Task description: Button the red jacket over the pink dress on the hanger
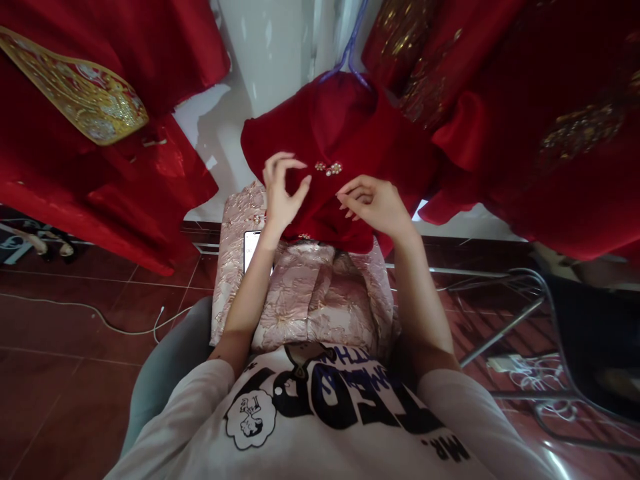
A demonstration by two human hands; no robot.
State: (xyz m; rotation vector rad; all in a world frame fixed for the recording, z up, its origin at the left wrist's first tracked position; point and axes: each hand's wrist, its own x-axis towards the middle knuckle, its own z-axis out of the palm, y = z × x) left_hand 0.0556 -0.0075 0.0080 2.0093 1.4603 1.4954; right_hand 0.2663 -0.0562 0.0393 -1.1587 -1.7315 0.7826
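A red garment (350, 133) hangs in front of me on a purple hanger (345, 60), its lower part touching the pink brocade fabric (300, 300) over my lap. A jewelled clasp (329, 168) sits at the base of its V-shaped neckline, and another sparkling ornament (305, 236) is near its hem. My left hand (286, 190) hovers over the garment, left of the clasp, thumb and fingers apart. Just below and right of the clasp is my right hand (373, 200), its fingertips pinched together. Whatever they hold, if anything, is too small to make out.
A phone (250, 248) lies on the brocade, partly behind my left forearm. Red garments with gold embroidery (115, 100) hang on both sides. At right stands a metal-framed chair (545, 293) near tangled white cables (535, 370). Another cable (115, 327) crosses the tiled floor at left.
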